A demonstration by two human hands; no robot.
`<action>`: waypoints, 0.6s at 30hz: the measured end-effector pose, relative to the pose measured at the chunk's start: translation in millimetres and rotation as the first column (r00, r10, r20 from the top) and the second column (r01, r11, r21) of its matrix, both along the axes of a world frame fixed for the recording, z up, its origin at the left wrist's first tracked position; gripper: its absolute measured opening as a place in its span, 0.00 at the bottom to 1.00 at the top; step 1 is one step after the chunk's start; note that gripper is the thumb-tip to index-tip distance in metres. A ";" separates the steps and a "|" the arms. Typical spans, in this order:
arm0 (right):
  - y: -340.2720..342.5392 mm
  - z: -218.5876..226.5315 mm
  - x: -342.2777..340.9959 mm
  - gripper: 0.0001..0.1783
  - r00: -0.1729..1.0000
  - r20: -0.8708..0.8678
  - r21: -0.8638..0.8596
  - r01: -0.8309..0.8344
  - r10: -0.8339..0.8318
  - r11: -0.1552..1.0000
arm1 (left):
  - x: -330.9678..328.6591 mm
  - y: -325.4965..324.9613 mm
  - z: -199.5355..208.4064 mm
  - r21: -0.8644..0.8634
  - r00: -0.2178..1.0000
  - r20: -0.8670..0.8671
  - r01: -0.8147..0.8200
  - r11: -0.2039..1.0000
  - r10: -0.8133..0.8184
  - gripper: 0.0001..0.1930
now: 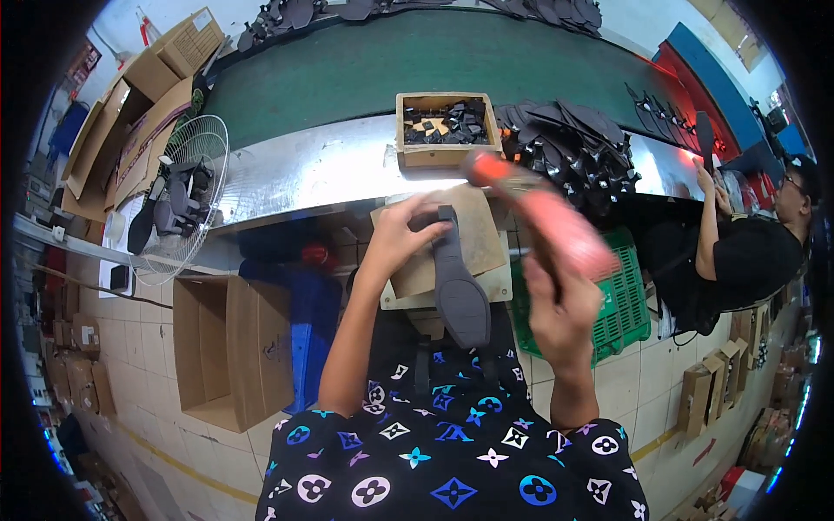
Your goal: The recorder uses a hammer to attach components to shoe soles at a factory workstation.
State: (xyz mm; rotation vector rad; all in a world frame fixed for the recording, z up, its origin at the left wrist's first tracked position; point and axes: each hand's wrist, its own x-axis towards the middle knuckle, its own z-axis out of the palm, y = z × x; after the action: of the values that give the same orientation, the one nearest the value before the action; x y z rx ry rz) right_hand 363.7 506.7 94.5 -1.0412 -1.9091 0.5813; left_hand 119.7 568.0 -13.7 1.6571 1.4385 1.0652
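Observation:
A dark grey shoe sole (pixel 461 300) lies lengthwise before me, its narrow end on a tan board (pixel 480 230) and its broad end reaching toward my lap. My left hand (pixel 402 233) is at the narrow end, thumb and fingers around a small black piece (pixel 446 212) there. My right hand (pixel 565 317) is closed around a red hammer (pixel 560 227), raised to the right of the sole. Motion smears the hammer, and its handle is partly hidden by my fingers.
A wooden box (pixel 447 160) of small black pieces stands on the metal bench edge (pixel 304 169), with piled heeled soles (pixel 578 156) to its right. Behind runs a green belt (pixel 347 74). A fan (pixel 195 200), cardboard box (pixel 252 356), green crate (pixel 621 304) and co-worker (pixel 738 230) flank me.

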 end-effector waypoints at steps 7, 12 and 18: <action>27.4 -58.2 -21.1 0.17 0.999 0.027 -0.032 -0.045 0.046 0.998 | -4.3 -7.5 -19.2 0.107 0.880 -0.464 -0.062 0.992 0.105 0.49; -9.4 18.6 -3.2 0.17 0.916 -0.400 0.042 -0.014 0.029 0.999 | -3.1 -7.6 -8.9 0.102 0.882 -0.464 -0.045 0.994 0.087 0.46; 26.0 -42.9 -7.3 0.23 0.993 0.035 -0.011 -0.112 0.112 0.994 | -5.7 6.6 -11.2 0.146 0.868 -0.478 -0.076 0.986 0.138 0.25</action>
State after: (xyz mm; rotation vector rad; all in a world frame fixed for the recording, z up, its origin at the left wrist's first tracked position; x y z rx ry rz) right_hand 356.4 532.6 51.6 -0.9606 -2.0077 0.6397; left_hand 114.1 574.5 -24.8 2.0583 1.8316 0.8371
